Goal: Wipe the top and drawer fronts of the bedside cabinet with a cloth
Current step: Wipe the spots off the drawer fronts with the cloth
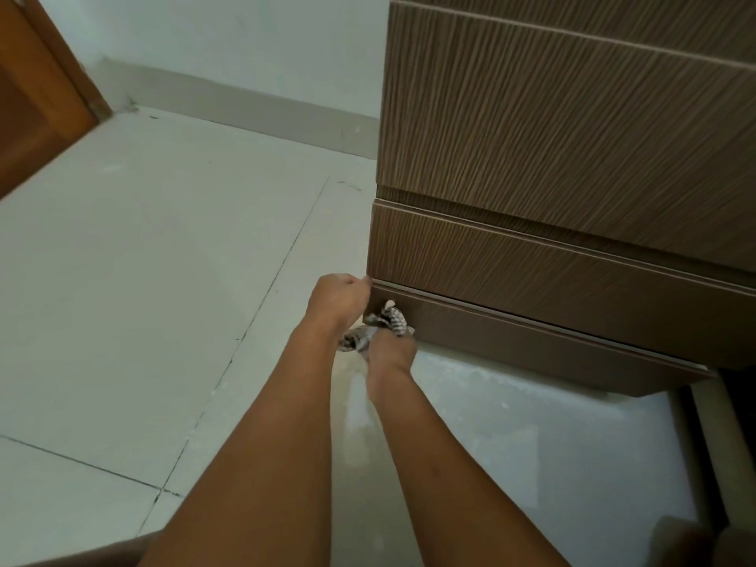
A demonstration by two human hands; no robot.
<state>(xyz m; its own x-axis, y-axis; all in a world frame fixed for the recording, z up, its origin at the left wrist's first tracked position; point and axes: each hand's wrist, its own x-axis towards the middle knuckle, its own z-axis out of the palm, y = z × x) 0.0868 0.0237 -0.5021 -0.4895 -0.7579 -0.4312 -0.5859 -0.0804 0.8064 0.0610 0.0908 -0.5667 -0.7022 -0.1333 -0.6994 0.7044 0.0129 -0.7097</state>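
Wooden door (37, 96) at far left. Left hand (338, 297): fingers curled at lower left corner of bottom drawer front (532, 272), cannot tell if gripping edge. Right hand (390, 349): fingers grasping striped cloth (390, 319), pressed on left end of bedside cabinet (572, 116) base strip.

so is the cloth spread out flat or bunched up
Bunched up: the striped cloth is crumpled in the right hand, low against the front of the cabinet.

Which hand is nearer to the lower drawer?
Left. The left hand is at the bottom left corner of the lower drawer, fingers curled; the right hand is lower, holding the cloth against the base.
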